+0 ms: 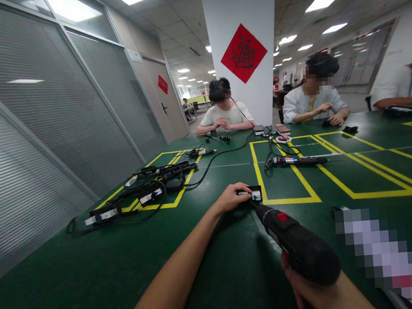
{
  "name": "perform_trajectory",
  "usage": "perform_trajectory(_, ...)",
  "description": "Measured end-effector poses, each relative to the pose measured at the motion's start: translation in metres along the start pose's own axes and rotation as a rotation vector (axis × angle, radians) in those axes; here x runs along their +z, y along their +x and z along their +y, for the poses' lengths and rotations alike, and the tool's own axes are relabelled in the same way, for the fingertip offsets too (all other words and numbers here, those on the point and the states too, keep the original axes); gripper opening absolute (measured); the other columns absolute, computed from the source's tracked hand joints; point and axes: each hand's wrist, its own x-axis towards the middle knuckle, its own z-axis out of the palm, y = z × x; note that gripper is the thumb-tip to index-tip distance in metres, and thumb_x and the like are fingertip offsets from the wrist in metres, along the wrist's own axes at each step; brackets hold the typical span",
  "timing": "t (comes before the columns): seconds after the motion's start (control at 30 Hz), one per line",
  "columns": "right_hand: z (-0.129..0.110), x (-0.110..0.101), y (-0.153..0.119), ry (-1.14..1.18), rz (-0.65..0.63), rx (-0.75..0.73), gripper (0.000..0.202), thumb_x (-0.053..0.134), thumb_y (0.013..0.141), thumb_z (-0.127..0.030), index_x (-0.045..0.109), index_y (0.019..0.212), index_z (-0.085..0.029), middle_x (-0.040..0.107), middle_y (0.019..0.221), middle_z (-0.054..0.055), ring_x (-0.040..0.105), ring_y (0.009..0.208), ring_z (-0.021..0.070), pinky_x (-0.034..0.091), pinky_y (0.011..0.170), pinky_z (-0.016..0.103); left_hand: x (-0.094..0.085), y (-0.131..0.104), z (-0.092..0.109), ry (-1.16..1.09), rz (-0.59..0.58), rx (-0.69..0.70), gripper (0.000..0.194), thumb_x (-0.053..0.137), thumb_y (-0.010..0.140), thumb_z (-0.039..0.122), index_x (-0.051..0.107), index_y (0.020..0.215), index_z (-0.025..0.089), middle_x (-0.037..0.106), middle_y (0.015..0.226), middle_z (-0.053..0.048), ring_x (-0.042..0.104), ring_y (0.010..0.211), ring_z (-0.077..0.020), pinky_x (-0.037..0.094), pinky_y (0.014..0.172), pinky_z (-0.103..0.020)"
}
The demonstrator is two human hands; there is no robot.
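Observation:
My left hand is closed around the left end of a small black box with a white part, held down on the green table. My fingertips cover much of the box. In my right hand is a black cordless drill with a red switch on top. The drill points forward and left, and its tip is close to the near side of the box. Whether the tip touches the box I cannot tell. The drill's body hides most of the right fingers.
Black power strips and cables lie tangled at left. A pen-shaped electric tool with a cord lies beyond the box at right. Yellow tape marks the green table. A pixelated object is at near right. People sit across the table.

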Motion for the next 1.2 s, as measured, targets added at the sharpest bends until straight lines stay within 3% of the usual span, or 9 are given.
perform_trajectory(0.1, 0.003, 0.000, 0.000, 0.059, 0.001, -0.048, 0.031, 0.042, 0.073, -0.051, 0.045, 0.074, -0.020, 0.052, 0.067, 0.003, 0.045, 0.045, 0.0110, 0.039, 0.051, 0.031, 0.000, 0.000, -0.001, -0.006, 0.000, 0.004, 0.020, 0.058, 0.072, 0.024, 0.067, 0.089, 0.017, 0.058, 0.107, -0.006, 0.053, 0.099, -0.0174, 0.036, 0.091, -0.028)
perform_trajectory(0.17, 0.007, 0.000, 0.002, 0.074, -0.003, -0.058, 0.032, 0.043, 0.074, -0.050, 0.044, 0.080, -0.019, 0.053, 0.070, 0.004, 0.047, 0.046, 0.0112, 0.039, 0.050, 0.030, 0.000, 0.000, -0.001, -0.009, -0.003, 0.014, 0.020, 0.058, 0.072, 0.024, 0.067, 0.089, 0.016, 0.059, 0.107, -0.006, 0.054, 0.099, -0.0173, 0.036, 0.091, -0.028)
perform_trajectory(0.37, 0.025, 0.004, 0.011, 0.097, -0.017, -0.077, 0.030, 0.047, 0.074, -0.046, 0.048, 0.085, -0.019, 0.055, 0.060, 0.002, 0.049, 0.043, 0.0126, 0.039, 0.043, 0.026, -0.002, 0.000, 0.000, -0.006, -0.010, 0.013, 0.020, 0.059, 0.071, 0.023, 0.067, 0.089, 0.017, 0.059, 0.105, -0.006, 0.054, 0.098, -0.0176, 0.037, 0.090, -0.027)
perform_trajectory(0.5, 0.030, 0.006, 0.013, 0.069, 0.072, -0.022, 0.036, 0.047, 0.067, -0.054, 0.048, 0.078, -0.020, 0.053, 0.053, -0.001, 0.047, 0.036, 0.0120, 0.036, 0.038, 0.026, -0.001, 0.000, 0.000, -0.023, -0.017, -0.006, 0.021, 0.060, 0.070, 0.022, 0.067, 0.089, 0.017, 0.058, 0.108, -0.007, 0.054, 0.097, -0.0176, 0.038, 0.087, -0.027)
perform_trajectory(0.67, 0.023, 0.002, 0.008, 0.112, -0.020, -0.089, 0.035, 0.046, 0.074, -0.047, 0.048, 0.090, -0.016, 0.055, 0.062, 0.002, 0.050, 0.044, 0.0126, 0.040, 0.043, 0.027, -0.001, 0.000, -0.001, -0.025, -0.010, -0.018, 0.022, 0.061, 0.068, 0.021, 0.067, 0.090, 0.016, 0.057, 0.108, -0.007, 0.054, 0.096, -0.0177, 0.038, 0.089, -0.028)
perform_trajectory(0.9, 0.052, 0.015, 0.025, 0.096, 0.087, 0.017, 0.029, 0.052, 0.067, -0.045, 0.051, 0.081, -0.020, 0.050, 0.039, -0.004, 0.049, 0.032, 0.0132, 0.033, 0.032, 0.022, 0.000, 0.001, -0.004, -0.027, -0.018, 0.000, 0.023, 0.062, 0.068, 0.021, 0.066, 0.090, 0.016, 0.056, 0.109, -0.007, 0.054, 0.097, -0.0171, 0.039, 0.087, -0.028)
perform_trajectory(1.1, 0.027, 0.003, 0.012, 0.100, -0.060, -0.059, 0.025, 0.048, 0.077, -0.039, 0.052, 0.088, -0.017, 0.053, 0.052, -0.001, 0.051, 0.045, 0.0132, 0.039, 0.045, 0.026, 0.000, 0.000, -0.002, -0.022, -0.019, -0.016, 0.023, 0.062, 0.068, 0.020, 0.066, 0.090, 0.016, 0.056, 0.108, -0.007, 0.054, 0.096, -0.0173, 0.039, 0.087, -0.028)
perform_trajectory(1.2, 0.023, 0.003, 0.010, 0.123, -0.033, -0.059, 0.024, 0.048, 0.076, -0.039, 0.051, 0.086, -0.017, 0.050, 0.048, -0.003, 0.050, 0.042, 0.0133, 0.038, 0.041, 0.026, 0.000, 0.000, -0.003, -0.022, -0.016, -0.018, 0.023, 0.062, 0.068, 0.021, 0.066, 0.090, 0.016, 0.056, 0.109, -0.007, 0.054, 0.095, -0.0171, 0.039, 0.087, -0.028)
